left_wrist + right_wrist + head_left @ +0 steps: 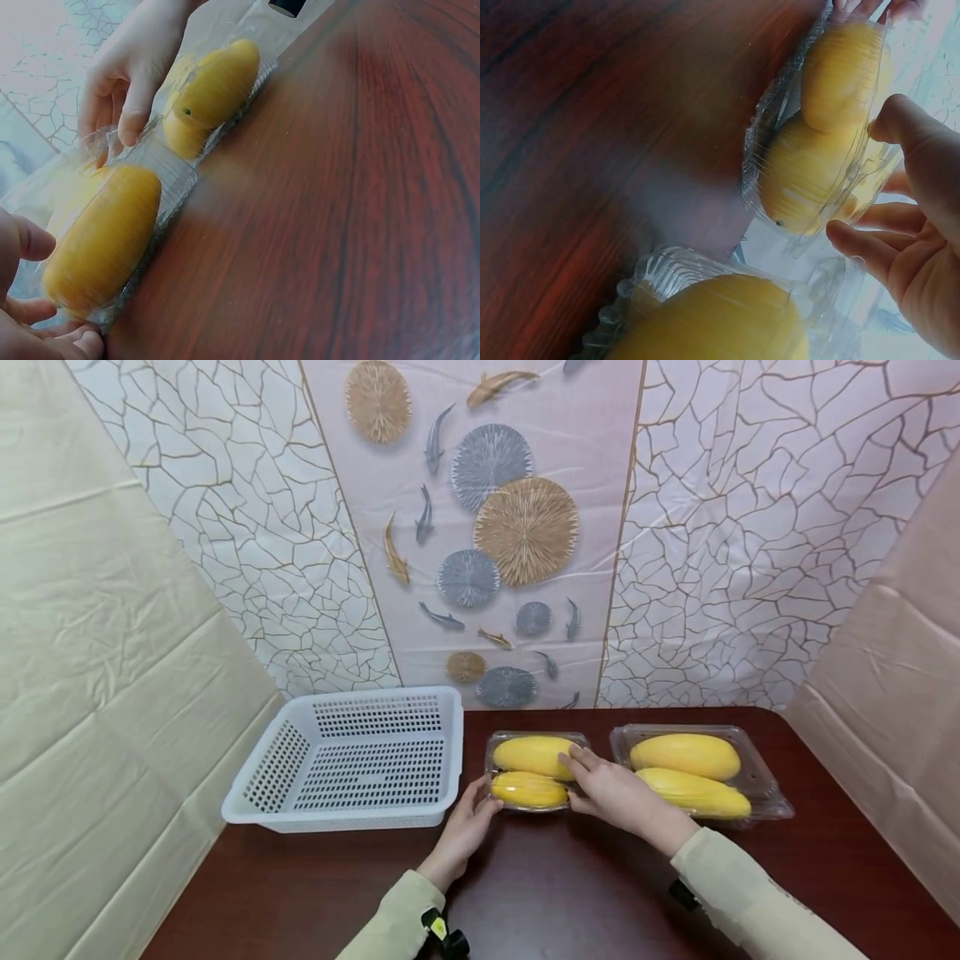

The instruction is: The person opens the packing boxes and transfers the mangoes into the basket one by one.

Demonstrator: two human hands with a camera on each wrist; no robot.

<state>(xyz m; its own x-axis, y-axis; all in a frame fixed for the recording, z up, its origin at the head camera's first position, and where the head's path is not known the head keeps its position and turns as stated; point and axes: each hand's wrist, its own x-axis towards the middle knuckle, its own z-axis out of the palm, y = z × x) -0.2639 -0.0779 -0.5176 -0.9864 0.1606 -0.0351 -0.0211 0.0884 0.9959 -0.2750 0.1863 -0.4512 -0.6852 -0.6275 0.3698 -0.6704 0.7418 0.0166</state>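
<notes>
Clear plastic formed the rectangular box (171,174) of 2 yellow oval fruits (531,754) on the dark-red wooden bench (525,881). Left hand (465,832) and right hand (621,795) fingers lay at its ends; we couldn't tell if either gripped. Uneven lifting, we judged, could flex it, spilling fruit.

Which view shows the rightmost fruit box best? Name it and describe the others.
The head view, since it shows nearly the whole rightmost fruit box and both yellow fruits. The left wrist view shows it partly hidden behind the right hand; the right wrist view shows only part, cut off by the bottom edge.
</notes>
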